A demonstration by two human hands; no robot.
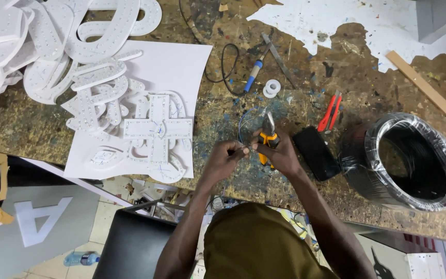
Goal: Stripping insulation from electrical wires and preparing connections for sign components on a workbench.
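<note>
- Centre of the bench: the left hand pinches the end of a thin wire, thumb and forefinger pressed together on it, the other fingers curled in.
- The right hand, touching the left at the fingertips, is wrapped tight around orange-handled pliers; the nose points to 12 o'clock. Whether the nose is biting the wire I cannot tell.
- The wire loops up from the fingertips toward 12 o'clock, bluish and pale, lying over the paint-spattered table. It looks light and limp and I'd judge it bends with almost no effort. Thin as it is, it would likely slip out of a loose pinch, so the grip belongs close to the working end, just where the left fingertips sit.
- The pliers look rigid and weighty by comparison; the rubbery handles are the place to hold, as the right hand does.
- At 3 o'clock from the hands, just beside the right wrist: a flat black phone, then a big black coil wrapped in shiny film. That one I'd call heavy.
- At 1 o'clock: red cutters, lying apart from the hands.
- At 12 o'clock: a white tape roll, a blue-handled tool and a black cable.
- At 9 to 10 o'clock: a heap of white letters studded with small dots, on a white sheet. They look stiff and light.
</note>
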